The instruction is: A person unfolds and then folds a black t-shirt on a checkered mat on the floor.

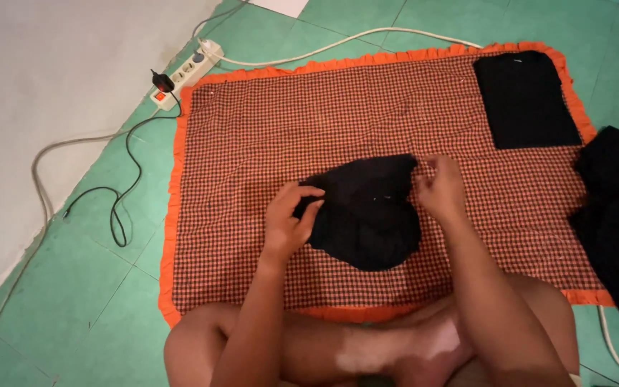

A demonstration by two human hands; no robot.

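Note:
A crumpled black garment [367, 211] lies in the middle of a red-and-black checked cloth [252, 129] with an orange frill, spread on the floor. My left hand [289, 218] pinches the garment's left edge between thumb and fingers. My right hand [440, 188] grips its upper right corner with the fingers curled. Both forearms reach out over my bare knees at the bottom of the view.
A neatly folded black garment [524, 99] rests on the cloth's far right corner. A loose heap of black clothes [617, 215] lies off the right edge. A white power strip [184, 72] with cables sits on the green tile floor beside a grey wall at left.

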